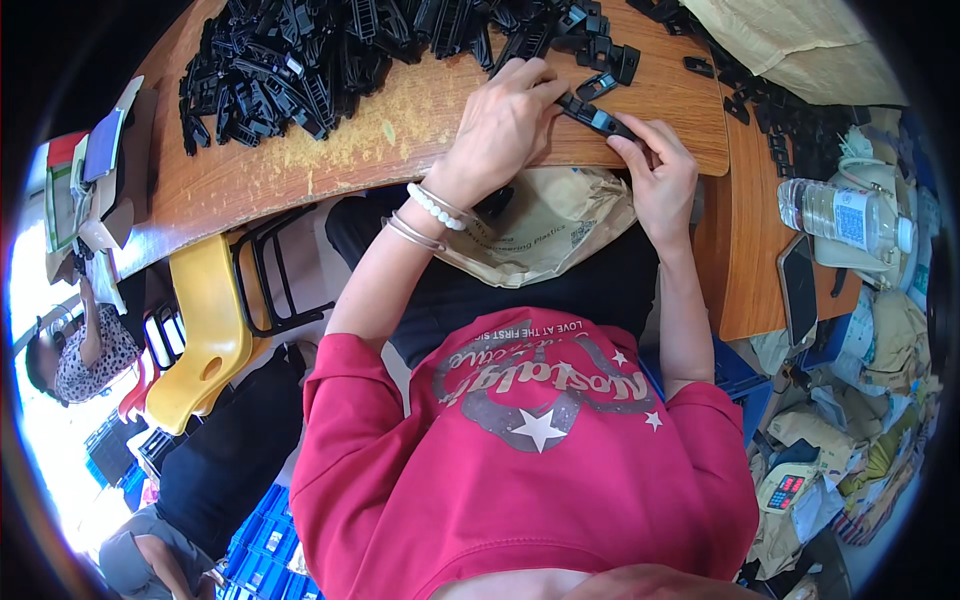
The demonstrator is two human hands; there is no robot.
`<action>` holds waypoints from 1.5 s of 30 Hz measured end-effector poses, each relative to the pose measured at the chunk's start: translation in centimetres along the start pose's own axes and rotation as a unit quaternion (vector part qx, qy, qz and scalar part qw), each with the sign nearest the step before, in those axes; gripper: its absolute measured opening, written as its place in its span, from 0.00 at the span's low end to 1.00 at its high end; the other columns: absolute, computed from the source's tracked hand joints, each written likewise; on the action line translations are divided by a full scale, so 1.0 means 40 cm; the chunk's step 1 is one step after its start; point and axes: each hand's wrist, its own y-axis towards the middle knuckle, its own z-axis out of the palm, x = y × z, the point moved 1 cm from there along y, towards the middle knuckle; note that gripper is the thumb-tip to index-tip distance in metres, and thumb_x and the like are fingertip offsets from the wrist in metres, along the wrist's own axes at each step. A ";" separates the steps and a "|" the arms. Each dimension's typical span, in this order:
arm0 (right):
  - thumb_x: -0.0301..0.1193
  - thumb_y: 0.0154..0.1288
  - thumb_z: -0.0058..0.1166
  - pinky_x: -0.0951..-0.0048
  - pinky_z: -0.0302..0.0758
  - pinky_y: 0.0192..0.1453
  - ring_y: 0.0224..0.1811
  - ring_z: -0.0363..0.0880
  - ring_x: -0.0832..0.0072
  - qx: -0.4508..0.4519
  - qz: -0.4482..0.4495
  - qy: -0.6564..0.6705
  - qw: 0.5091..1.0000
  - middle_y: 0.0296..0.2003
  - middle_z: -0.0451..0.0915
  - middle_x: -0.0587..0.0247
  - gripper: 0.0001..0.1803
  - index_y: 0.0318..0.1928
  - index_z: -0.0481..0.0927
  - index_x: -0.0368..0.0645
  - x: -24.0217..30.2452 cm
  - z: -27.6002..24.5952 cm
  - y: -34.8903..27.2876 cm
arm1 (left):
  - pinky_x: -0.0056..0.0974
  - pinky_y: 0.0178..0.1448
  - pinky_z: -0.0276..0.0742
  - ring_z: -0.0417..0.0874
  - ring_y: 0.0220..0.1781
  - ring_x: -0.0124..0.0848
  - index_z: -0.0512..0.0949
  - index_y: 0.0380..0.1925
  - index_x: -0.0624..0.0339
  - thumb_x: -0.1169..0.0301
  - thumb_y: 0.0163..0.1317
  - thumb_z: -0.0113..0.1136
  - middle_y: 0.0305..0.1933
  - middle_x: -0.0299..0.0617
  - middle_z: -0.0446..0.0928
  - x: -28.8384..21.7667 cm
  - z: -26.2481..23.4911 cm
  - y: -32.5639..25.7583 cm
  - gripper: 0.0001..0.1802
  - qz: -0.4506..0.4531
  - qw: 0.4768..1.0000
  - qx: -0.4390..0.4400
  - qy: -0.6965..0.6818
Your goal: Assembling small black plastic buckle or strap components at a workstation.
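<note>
Both hands pinch one black plastic clip point(598, 115) at the near edge of the wooden table point(300, 165): left hand point(505, 125) on its upper-left end, right hand point(660, 170) on its lower-right end. Its long axis slants between them. Behind lies a heap of black clips point(300, 60).

The person wears a red top point(520, 470) with short sleeves; on the chest is a grey print point(545, 380) with white stars and curved lettering; the arms are bare below the sleeves; the left wrist point(430, 210), at 11 o'clock from the print, carries a bracelet of white beads and thin silver bangles; the trousers point(470, 295) are black.
</note>
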 end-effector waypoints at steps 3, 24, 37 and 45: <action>0.20 0.59 0.62 0.74 0.69 0.31 0.24 0.70 0.76 -0.015 0.035 0.052 0.998 0.27 0.76 0.61 0.12 0.45 0.83 0.34 -0.003 -0.005 -0.011 | 0.41 0.47 0.78 0.80 0.44 0.43 0.82 0.43 0.64 0.78 0.54 0.65 0.43 0.44 0.78 0.006 0.002 -0.007 0.15 -0.016 0.999 -0.008 -0.040; 0.19 0.58 0.61 0.71 0.72 0.42 0.35 0.76 0.67 0.027 -0.013 0.001 1.000 0.32 0.80 0.57 0.10 0.41 0.83 0.34 -0.035 -0.018 0.047 | 0.41 0.43 0.77 0.81 0.39 0.44 0.82 0.44 0.64 0.79 0.55 0.64 0.39 0.45 0.78 0.012 -0.001 -0.011 0.14 -0.005 0.997 0.000 -0.078; 0.18 0.59 0.61 0.78 0.69 0.34 0.29 0.73 0.80 -0.037 0.082 0.132 0.987 0.31 0.79 0.65 0.08 0.40 0.83 0.34 -0.036 -0.012 0.015 | 0.42 0.40 0.77 0.79 0.39 0.43 0.81 0.39 0.65 0.78 0.53 0.64 0.36 0.45 0.74 0.008 0.001 -0.006 0.11 -0.002 0.996 -0.011 -0.090; 0.21 0.63 0.60 0.82 0.75 0.36 0.28 0.76 0.82 0.070 0.190 0.282 0.938 0.31 0.77 0.67 0.12 0.48 0.84 0.36 -0.017 -0.031 0.045 | 0.41 0.41 0.77 0.80 0.38 0.44 0.81 0.45 0.63 0.79 0.54 0.65 0.39 0.45 0.76 0.012 0.004 -0.012 0.16 0.002 0.996 -0.013 -0.087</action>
